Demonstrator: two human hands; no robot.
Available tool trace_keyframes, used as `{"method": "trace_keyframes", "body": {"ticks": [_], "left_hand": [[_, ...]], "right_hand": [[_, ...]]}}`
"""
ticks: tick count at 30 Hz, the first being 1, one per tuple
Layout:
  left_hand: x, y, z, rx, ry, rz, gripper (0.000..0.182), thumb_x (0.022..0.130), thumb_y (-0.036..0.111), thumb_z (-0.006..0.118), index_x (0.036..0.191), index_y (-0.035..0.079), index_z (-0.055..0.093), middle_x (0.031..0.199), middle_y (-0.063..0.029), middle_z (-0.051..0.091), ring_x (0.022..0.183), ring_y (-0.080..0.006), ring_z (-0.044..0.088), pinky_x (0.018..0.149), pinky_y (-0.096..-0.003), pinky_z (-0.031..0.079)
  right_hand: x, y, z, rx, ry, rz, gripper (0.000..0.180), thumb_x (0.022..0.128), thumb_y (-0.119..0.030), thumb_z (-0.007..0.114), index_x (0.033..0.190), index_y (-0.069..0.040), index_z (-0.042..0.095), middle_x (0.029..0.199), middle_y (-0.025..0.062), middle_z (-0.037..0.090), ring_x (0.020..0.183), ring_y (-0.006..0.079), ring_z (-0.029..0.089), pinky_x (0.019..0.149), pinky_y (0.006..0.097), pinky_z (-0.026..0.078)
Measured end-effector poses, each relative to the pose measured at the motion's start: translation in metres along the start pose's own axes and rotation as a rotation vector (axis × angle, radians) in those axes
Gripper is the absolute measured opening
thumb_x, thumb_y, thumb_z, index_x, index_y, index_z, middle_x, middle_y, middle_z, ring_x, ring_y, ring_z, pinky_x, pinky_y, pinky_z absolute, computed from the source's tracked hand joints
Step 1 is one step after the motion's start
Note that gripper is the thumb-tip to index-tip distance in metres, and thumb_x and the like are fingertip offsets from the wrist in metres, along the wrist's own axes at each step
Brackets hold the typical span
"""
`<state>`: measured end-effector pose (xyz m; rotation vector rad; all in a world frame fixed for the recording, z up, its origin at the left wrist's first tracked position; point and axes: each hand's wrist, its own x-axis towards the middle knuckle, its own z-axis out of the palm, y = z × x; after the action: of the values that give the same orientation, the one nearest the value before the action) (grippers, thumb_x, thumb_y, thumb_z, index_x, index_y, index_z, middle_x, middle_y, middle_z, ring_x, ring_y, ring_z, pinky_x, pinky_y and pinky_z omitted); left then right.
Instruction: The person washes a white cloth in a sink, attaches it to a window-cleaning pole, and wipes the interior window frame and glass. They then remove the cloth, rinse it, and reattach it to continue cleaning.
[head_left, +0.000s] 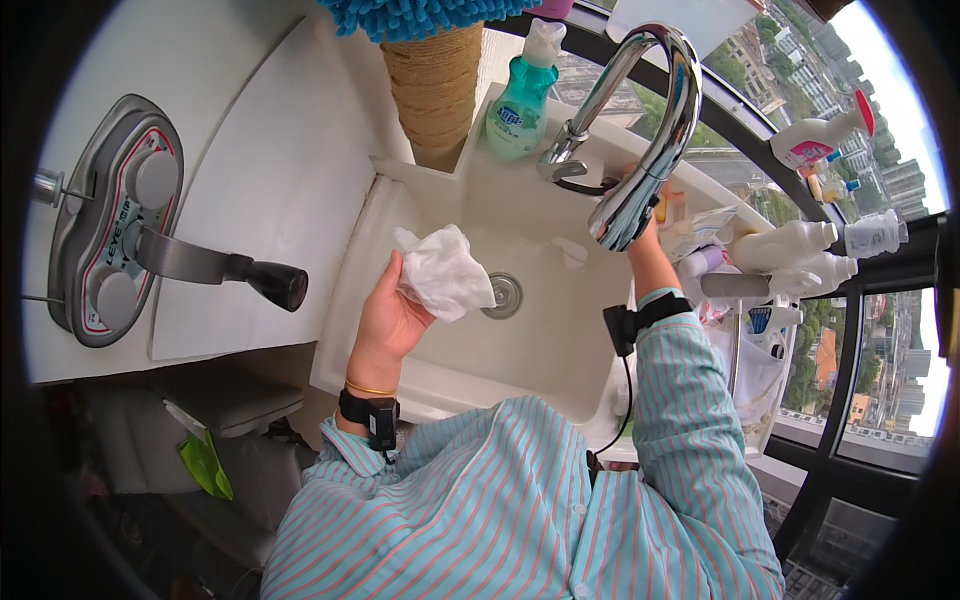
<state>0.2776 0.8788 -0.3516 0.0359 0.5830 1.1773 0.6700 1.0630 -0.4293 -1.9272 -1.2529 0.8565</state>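
Note:
My left hand (390, 319) holds a crumpled white cloth or wipe (448, 279) over the white sink basin (525, 360), left of the metal drain strainer (502, 295). The thumb rests on the cloth's near edge, and the fingers are beneath it. My right hand (648, 231) reaches past the chrome faucet (679, 90) toward the sink's back right ledge. The faucet's spray head (626, 217) covers most of that hand, so its fingers are hidden. Close beside it is a small orange item (673, 208); whether I touch it cannot be seen.
A green pump bottle (517, 112) stands behind the basin, near a rope-wrapped post (435, 90). Several white bottles (784, 244) and plastic packets (697, 232) crowd the right ledge. On the left, a grey appliance with a handle (217, 259) juts over the white surface (255, 187).

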Motion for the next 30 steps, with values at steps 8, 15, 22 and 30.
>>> {"method": "trace_keyframes", "body": {"ticks": [8,15,22,30], "left_hand": [[-0.002,0.006,-0.007,0.181,0.029,-0.015,0.053,0.111,0.040,0.044,0.145,-0.001,0.050,0.141,-0.0132,0.061,0.130,-0.0281,0.060,0.108,-0.0460,0.050],[-0.012,0.004,0.002,0.770,-0.041,0.101,0.041,0.106,0.027,0.061,0.137,0.000,0.058,0.126,-0.0056,0.067,0.116,-0.0163,0.064,0.102,-0.0347,0.050],[-0.012,-0.007,0.024,1.042,-0.301,0.084,0.029,0.103,0.019,0.067,0.125,0.001,0.067,0.112,-0.0022,0.072,0.103,-0.0120,0.066,0.092,-0.0299,0.053],[-0.026,-0.003,0.041,1.222,-0.450,-0.014,0.027,0.100,0.022,0.069,0.118,0.002,0.069,0.098,-0.0004,0.070,0.087,-0.0089,0.064,0.075,-0.0279,0.052]], "right_hand": [[-0.191,0.088,0.128,-0.854,-0.911,-0.461,0.035,0.088,-0.010,0.061,0.122,-0.009,0.070,0.128,0.0210,0.064,0.119,0.0404,0.063,0.100,0.0470,0.052],[-0.152,0.031,0.079,-0.776,-0.733,-0.296,0.036,0.082,-0.003,0.063,0.112,-0.018,0.077,0.118,0.0159,0.071,0.109,0.0365,0.067,0.094,0.0430,0.054],[-0.180,-0.062,0.056,0.191,-0.754,-0.035,0.036,0.102,-0.029,0.062,0.130,-0.007,0.068,0.127,0.0106,0.070,0.122,0.0225,0.063,0.115,0.0414,0.039],[-0.243,-0.123,0.023,0.445,-0.669,-0.111,0.040,0.106,-0.036,0.060,0.135,-0.010,0.067,0.125,0.0070,0.066,0.123,0.0196,0.057,0.105,0.0358,0.046]]}}
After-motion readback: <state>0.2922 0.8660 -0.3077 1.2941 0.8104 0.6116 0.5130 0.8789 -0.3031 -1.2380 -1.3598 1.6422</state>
